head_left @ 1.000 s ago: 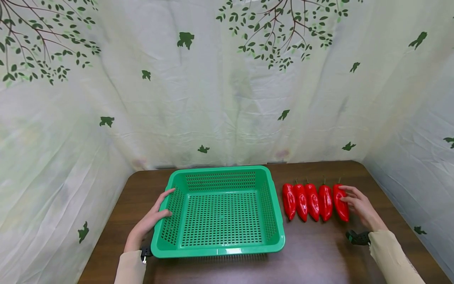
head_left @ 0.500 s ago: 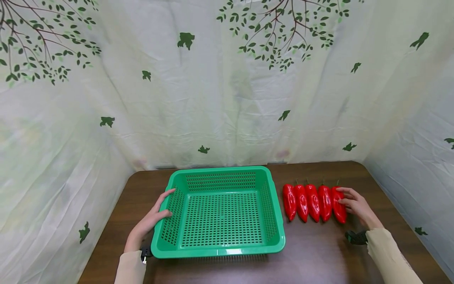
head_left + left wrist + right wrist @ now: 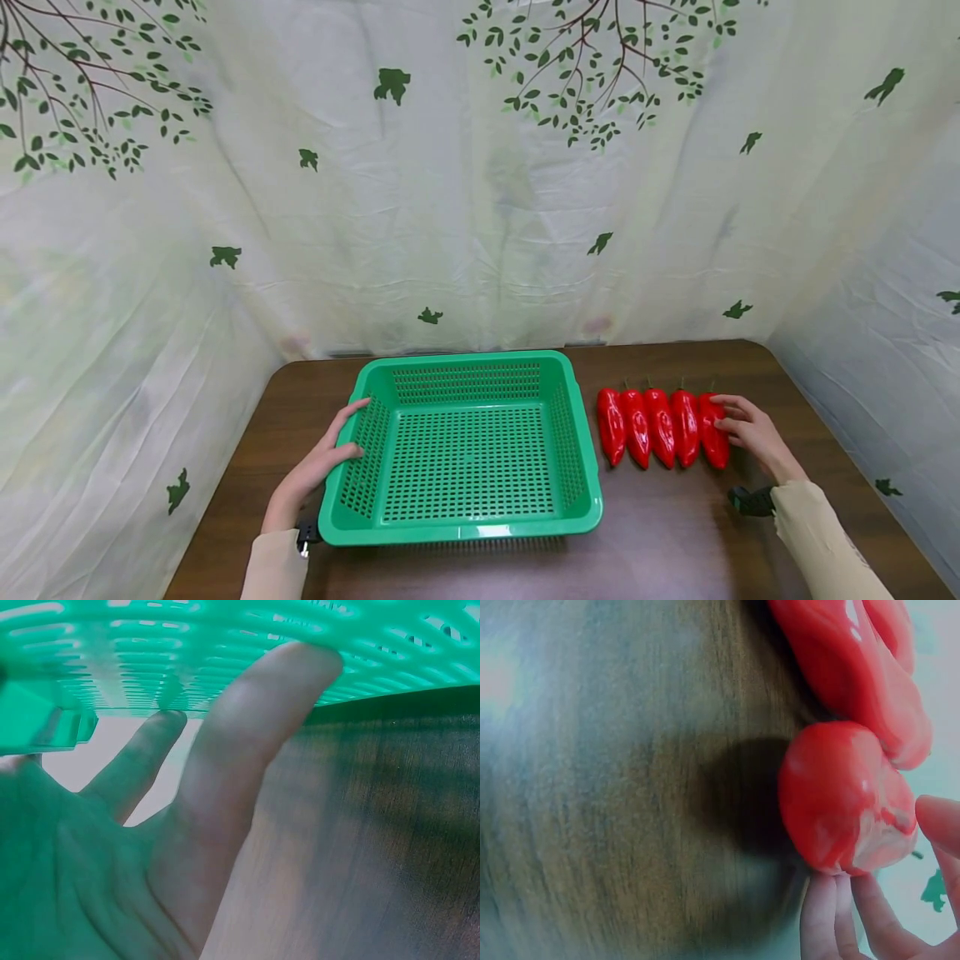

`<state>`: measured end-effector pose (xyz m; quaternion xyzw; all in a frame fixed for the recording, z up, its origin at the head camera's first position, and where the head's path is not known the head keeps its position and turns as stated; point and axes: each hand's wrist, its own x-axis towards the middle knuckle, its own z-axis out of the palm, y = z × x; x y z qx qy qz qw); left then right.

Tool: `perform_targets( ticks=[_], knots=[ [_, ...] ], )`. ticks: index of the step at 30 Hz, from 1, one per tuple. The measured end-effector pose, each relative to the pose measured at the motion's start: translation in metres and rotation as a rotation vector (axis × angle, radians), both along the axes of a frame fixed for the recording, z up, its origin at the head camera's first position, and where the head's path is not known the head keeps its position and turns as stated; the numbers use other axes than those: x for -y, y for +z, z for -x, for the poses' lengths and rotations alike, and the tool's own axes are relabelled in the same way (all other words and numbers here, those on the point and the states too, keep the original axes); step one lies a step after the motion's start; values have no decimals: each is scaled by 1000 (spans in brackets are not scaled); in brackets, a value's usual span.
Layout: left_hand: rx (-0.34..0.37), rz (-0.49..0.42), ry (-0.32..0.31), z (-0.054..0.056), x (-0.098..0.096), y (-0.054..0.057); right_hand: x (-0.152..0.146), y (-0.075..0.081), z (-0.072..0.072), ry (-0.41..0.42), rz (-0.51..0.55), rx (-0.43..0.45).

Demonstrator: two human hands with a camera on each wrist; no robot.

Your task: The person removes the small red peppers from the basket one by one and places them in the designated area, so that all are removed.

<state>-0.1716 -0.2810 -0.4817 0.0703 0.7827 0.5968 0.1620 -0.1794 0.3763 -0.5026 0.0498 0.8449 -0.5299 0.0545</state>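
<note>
On the table's right part, several glossy red chili peppers (image 3: 636, 427) stand side by side in a row, green stems toward the back. My right hand (image 3: 753, 429) holds the rightmost chili pepper (image 3: 713, 446) from its right side. In the right wrist view, the fingertips touch that pepper's underside and the thumb sits close against its other side. My left hand (image 3: 320, 460) grips the left rim of a green plastic basket (image 3: 465, 527), index finger and thumb reaching over the edge. In the left wrist view, straight digits lie against the perforated outer wall.
The brown wooden table (image 3: 660, 550) ends at a pale curtain (image 3: 480, 208) printed with leaves and branches, which also closes off both sides. The basket's right wall stands close to the leftmost pepper (image 3: 611, 425).
My right hand has slid the rightmost chili pepper leftward against its neighbour, closing the gap in the row. My left hand and the basket have stayed put.
</note>
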Motion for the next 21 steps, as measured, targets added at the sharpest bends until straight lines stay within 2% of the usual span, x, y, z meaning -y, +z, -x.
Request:
perform_targets(
  ticks=[7,21],
  knots=[
    [0,7,3,0,0,2,-1,-1,-1,-27,18,-12],
    [2,9,-2,-1,0,4,0,-5,-4,-17,43,-16]
  ],
)
